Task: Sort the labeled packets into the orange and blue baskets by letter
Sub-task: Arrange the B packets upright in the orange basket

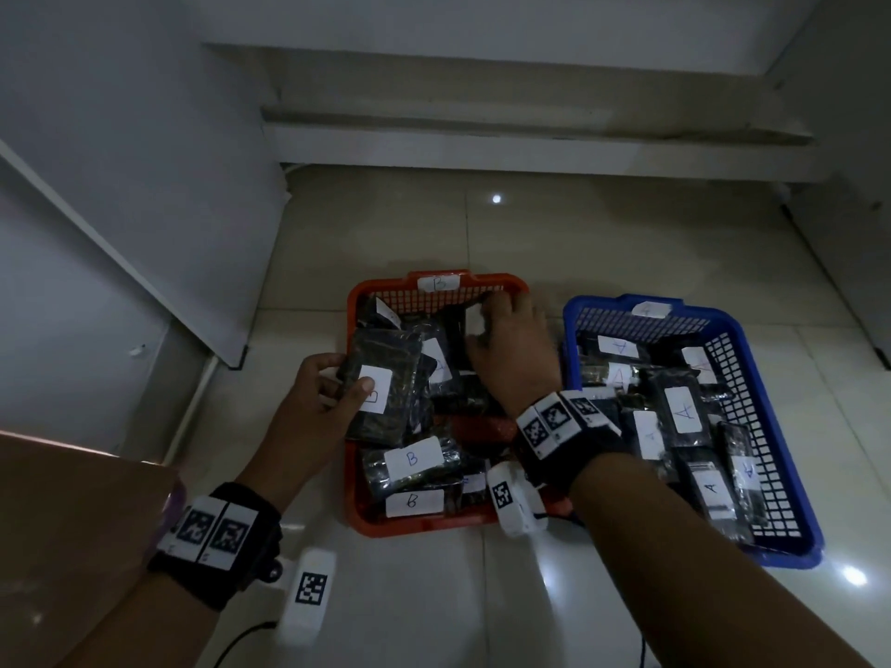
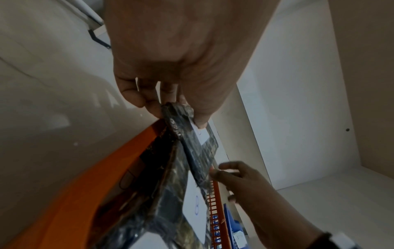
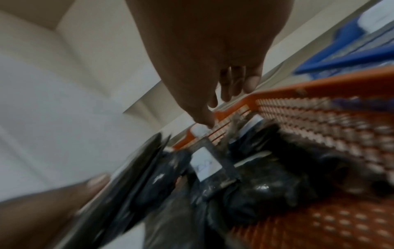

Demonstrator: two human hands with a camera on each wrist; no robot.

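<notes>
My left hand (image 1: pixel 308 402) pinches B packet (image 1: pixel 381 392), long side up-down, over orange basket (image 1: pixel 359 301) left edge. Right hand (image 1: pixel 511 344) fingers loose, touching packets inside.

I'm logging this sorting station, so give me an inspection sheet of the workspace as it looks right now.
Surface: glossy tiled floor, light glare.
Job's things: orange basket tagged B, holds B packets; blue basket holds A packets.
Clutter: cardboard box at lower left.
Hands: left hand pinches a B packet over the orange basket; right hand reaches into the orange basket, grasp unclear.
Cables: black cable near left wrist.
Surroundings: white panels, low steps.
</notes>
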